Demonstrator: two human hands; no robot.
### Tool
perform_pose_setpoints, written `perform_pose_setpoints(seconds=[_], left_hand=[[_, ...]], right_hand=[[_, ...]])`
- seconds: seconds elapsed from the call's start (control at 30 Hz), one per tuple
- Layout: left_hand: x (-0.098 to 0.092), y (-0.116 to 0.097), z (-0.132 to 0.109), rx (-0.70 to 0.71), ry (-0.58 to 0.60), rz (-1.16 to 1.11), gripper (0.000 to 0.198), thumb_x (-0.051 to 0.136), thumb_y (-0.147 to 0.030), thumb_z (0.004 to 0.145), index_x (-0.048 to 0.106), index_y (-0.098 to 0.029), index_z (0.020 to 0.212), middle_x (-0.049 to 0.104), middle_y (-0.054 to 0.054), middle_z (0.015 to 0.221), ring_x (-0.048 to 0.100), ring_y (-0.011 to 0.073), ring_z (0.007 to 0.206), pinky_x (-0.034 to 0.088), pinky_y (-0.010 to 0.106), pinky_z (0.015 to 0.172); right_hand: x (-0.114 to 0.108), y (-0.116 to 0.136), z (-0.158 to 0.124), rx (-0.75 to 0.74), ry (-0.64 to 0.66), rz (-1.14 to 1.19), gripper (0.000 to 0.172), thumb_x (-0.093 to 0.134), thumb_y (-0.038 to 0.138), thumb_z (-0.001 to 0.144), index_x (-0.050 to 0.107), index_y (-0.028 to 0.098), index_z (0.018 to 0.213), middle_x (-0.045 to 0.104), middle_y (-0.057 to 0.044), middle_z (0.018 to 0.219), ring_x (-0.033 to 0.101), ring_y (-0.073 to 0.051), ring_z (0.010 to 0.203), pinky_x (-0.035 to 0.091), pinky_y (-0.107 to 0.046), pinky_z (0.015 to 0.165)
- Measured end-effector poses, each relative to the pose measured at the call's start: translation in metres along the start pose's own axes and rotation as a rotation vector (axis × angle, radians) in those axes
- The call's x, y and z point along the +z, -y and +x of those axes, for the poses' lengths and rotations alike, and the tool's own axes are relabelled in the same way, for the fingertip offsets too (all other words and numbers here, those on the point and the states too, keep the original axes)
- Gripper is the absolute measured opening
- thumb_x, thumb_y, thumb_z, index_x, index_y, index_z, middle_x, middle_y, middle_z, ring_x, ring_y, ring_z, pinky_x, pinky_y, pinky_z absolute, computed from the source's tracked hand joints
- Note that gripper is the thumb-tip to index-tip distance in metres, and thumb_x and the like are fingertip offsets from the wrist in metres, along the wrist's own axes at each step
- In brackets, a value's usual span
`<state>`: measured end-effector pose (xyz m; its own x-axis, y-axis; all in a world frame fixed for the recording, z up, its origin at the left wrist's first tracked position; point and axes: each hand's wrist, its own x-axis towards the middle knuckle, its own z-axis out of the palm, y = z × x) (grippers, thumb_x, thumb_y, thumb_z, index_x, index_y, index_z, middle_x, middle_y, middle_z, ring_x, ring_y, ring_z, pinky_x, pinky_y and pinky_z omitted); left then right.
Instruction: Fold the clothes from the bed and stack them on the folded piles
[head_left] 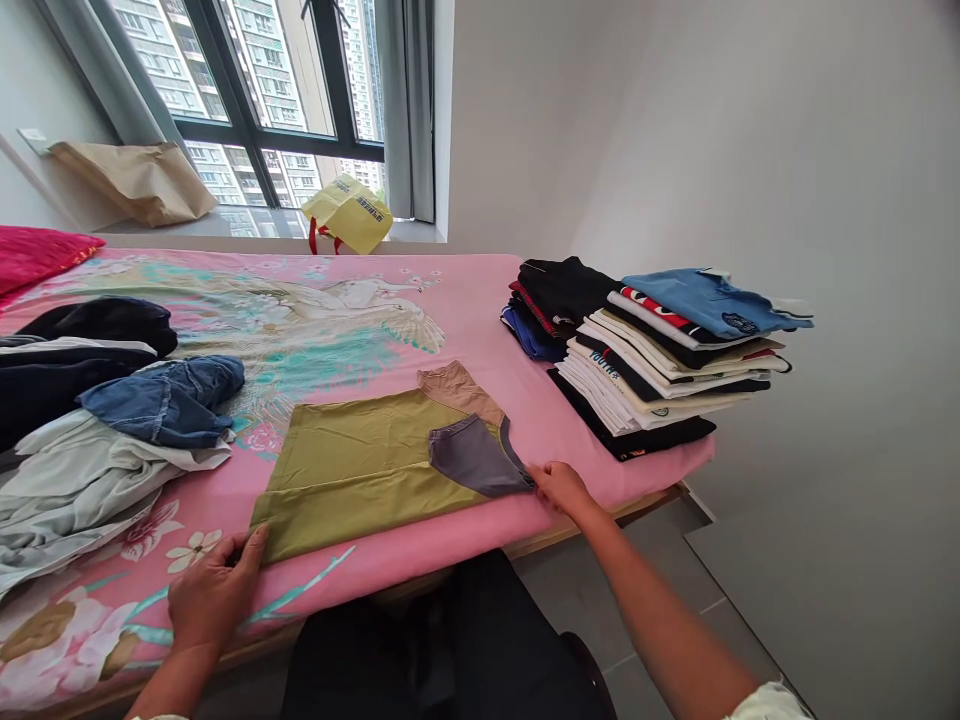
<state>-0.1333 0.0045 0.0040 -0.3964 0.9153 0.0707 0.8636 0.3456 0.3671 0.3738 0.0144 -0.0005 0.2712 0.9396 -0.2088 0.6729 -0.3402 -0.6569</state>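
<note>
An olive-green T-shirt with one purple-grey sleeve and one brown sleeve lies on the bed in front of me, its near side folded inward lengthwise. At the hem's near corner, my left hand pinches the fabric between thumb and fingers. My right hand grips the shirt by the near end of its collar, fingers closed. Both hands rest low, close to the bed's front edge. The shirt lies mostly flat between them, with a few creases.
Rumpled clothes, including a blue denim piece and a pale grey garment, are heaped left. Folded clothes are stacked tall on the right, beside a smaller dark stack. A yellow bag and paper bag sit by the window.
</note>
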Motion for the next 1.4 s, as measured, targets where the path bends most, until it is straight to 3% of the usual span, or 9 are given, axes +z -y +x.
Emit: perform_pose_setpoints(seconds=[0.1,0.3,0.43,0.57,0.7,0.87,1.1,1.27,1.4], left_hand=[[0.001,0.002,0.001,-0.018,0.032,0.012,0.041,0.041,-0.058,0.08,0.064,-0.025,0.084,0.062,0.003,0.069,0.055,0.0218,0.069,0.035,0.028,0.059],[0.002,0.004,0.001,-0.03,0.038,-0.047,0.044,0.041,-0.06,0.079,0.066,-0.025,0.082,0.063,0.002,0.07,0.056,0.0214,0.071,0.034,0.028,0.061],[-0.005,0.001,-0.005,0.006,0.027,-0.188,0.042,0.045,-0.06,0.076,0.066,-0.024,0.078,0.063,0.0,0.067,0.056,0.0199,0.072,0.035,0.027,0.062],[-0.013,0.001,-0.008,0.007,0.084,-0.333,0.047,0.045,-0.064,0.072,0.062,-0.02,0.067,0.056,-0.003,0.059,0.051,0.0164,0.067,0.034,0.024,0.061],[-0.015,0.005,0.001,-0.012,0.168,-0.356,0.047,0.048,-0.063,0.069,0.06,-0.019,0.061,0.051,-0.005,0.054,0.046,0.0135,0.059,0.032,0.023,0.056],[-0.017,0.005,0.019,-0.023,0.255,-0.351,0.044,0.054,-0.062,0.062,0.05,-0.02,0.049,0.041,-0.006,0.044,0.039,0.012,0.049,0.023,0.024,0.049],[-0.023,0.008,0.022,-0.006,0.354,-0.404,0.044,0.052,-0.063,0.065,0.053,-0.02,0.057,0.043,-0.006,0.046,0.038,0.0113,0.048,0.026,0.024,0.048],[-0.023,0.006,0.018,0.056,0.337,-0.258,0.045,0.051,-0.063,0.065,0.055,-0.019,0.058,0.05,-0.004,0.05,0.046,0.0138,0.053,0.028,0.025,0.051],[-0.024,0.006,0.015,0.071,0.295,-0.127,0.04,0.049,-0.059,0.07,0.058,-0.021,0.062,0.059,-0.001,0.059,0.055,0.0177,0.062,0.033,0.026,0.055]], right_hand=[[0.003,0.0,0.004,0.016,-0.033,0.014,0.035,0.052,0.047,0.078,0.057,0.018,0.059,0.06,-0.001,0.051,0.051,-0.012,0.043,0.034,-0.023,0.048],[0.003,0.008,-0.013,-0.078,-0.193,0.063,0.029,0.046,0.045,0.08,0.058,0.02,0.076,0.066,-0.003,0.073,0.058,-0.016,0.068,0.04,-0.024,0.064],[0.013,0.024,-0.018,-0.142,-0.117,0.148,0.036,0.047,0.052,0.078,0.061,0.019,0.078,0.067,-0.004,0.076,0.06,-0.016,0.07,0.041,-0.024,0.066],[0.014,0.032,-0.012,-0.061,0.016,0.056,0.035,0.056,0.053,0.072,0.062,0.018,0.07,0.065,-0.003,0.068,0.057,-0.016,0.063,0.036,-0.024,0.056],[0.01,0.035,-0.011,-0.041,0.079,0.025,0.031,0.056,0.047,0.072,0.053,0.019,0.06,0.053,0.002,0.052,0.048,-0.011,0.05,0.028,-0.022,0.047],[0.007,0.043,-0.022,0.136,0.226,0.265,0.029,0.053,0.049,0.076,0.048,0.021,0.074,0.032,0.011,0.041,0.03,-0.007,0.032,0.018,-0.02,0.035],[0.002,0.041,-0.026,0.15,0.24,0.421,0.024,0.055,0.041,0.075,0.042,0.021,0.073,0.043,0.008,0.052,0.047,-0.008,0.036,0.021,-0.017,0.032],[0.009,0.039,-0.029,0.111,0.255,0.279,0.028,0.048,0.048,0.079,0.048,0.021,0.08,0.049,0.006,0.056,0.052,-0.01,0.039,0.028,-0.019,0.035],[0.014,0.036,-0.029,0.101,0.177,0.146,0.02,0.048,0.041,0.08,0.05,0.021,0.077,0.049,0.005,0.051,0.054,-0.013,0.042,0.034,-0.022,0.042]])
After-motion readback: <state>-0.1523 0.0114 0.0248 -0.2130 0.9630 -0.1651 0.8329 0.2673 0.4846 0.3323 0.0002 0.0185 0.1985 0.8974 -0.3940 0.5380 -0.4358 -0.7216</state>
